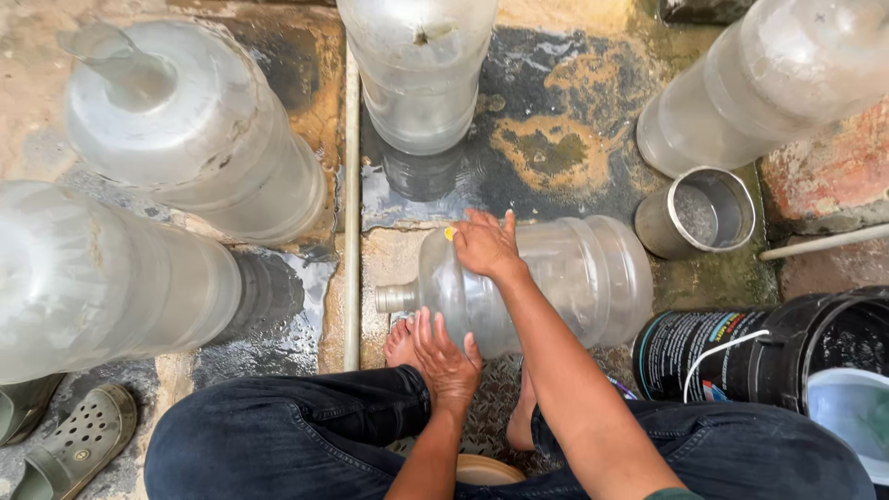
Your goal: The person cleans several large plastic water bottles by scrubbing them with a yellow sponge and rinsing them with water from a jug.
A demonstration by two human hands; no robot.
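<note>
Nearest to you are your knees in dark blue jeans (306,435), and your bare feet (400,344) rest on the wet patterned floor just beyond them. Your left hand (444,356) lies flat against the near side of the large clear plastic water jug (574,278), its fingers close together and stretched up the curved wall near the shoulder. That jug lies on its side right in front of you, its narrow neck (396,298) pointing to your left and its base to your right. Your right hand (486,245) presses on the top of the jug, fingers slightly spread, with a small yellow thing (450,234) under the fingertips; what it is you cannot tell. To your right, a black plastic bucket (741,356) with a white wire handle lies beside the jug's base, and a pale blue basin (857,407) shows at its mouth. Beyond the bucket stands a small round metal cup (699,213). To your left lie green perforated clogs (79,444). Farther off, more large clear jugs (185,130) stand around you, and a thin white pipe (351,204) runs along the wet concrete floor (556,139).
</note>
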